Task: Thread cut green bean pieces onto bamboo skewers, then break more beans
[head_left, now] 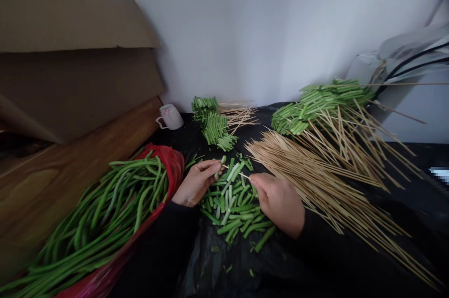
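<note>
My right hand (280, 200) is closed around a thin bamboo skewer (245, 176), which points left toward my other hand. Cut pieces of long bean (233, 171) sit across the skewer's middle. Between the thumb and fingers of my left hand (199, 181) is one short piece of long bean (220, 165), at the skewer's far end; whether the tip has gone through it I cannot tell. Below both hands lies a loose pile of cut long bean pieces (245, 220) on black plastic sheeting (206, 267).
Whole long beans (105, 214) fill a red plastic bag (175, 162) at left. Bare skewers (315, 171) lie at right. Filled skewers are stacked in a small heap (214, 122) and a larger heap (326, 104). A white mug (170, 117) and cardboard box (80, 78) stand near the wall.
</note>
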`<state>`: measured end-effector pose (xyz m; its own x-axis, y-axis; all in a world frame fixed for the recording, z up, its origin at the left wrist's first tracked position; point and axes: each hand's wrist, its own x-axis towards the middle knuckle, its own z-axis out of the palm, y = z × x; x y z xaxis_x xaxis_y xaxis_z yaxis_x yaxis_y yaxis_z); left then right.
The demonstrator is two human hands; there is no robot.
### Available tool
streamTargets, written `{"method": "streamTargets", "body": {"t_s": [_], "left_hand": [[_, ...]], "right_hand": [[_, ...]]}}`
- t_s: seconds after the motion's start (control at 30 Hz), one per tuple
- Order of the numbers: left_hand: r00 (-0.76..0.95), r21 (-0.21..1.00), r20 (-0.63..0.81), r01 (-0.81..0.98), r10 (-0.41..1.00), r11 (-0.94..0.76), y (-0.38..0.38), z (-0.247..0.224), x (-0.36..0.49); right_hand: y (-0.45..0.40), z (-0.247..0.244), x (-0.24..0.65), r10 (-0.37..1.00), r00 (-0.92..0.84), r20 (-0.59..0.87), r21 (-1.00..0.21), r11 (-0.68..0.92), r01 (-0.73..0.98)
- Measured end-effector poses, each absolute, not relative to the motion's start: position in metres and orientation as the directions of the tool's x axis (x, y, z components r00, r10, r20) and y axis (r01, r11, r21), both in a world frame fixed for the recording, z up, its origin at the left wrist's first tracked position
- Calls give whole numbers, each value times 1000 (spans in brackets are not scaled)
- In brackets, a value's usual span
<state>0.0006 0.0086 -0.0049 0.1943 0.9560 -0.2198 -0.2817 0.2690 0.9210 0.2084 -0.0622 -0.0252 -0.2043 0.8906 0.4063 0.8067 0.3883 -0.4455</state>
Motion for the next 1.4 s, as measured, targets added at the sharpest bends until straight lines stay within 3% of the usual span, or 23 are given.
{"method": "streamTargets", "body": {"t_s": [1.03,1.27,1.4], "left_hand": [[237,948,-212,-188,948,259,1,-7,5],[182,976,-122,-156,976,151,8,-6,0],[21,999,-1,49,1000,0,15,-7,-9]], "right_hand": [[-65,-26,203,899,-221,379,-449,387,805],[-61,-24,205,866,-160,474,-472,403,784],[-58,-22,210,841,-88,535,-479,387,788]]}}
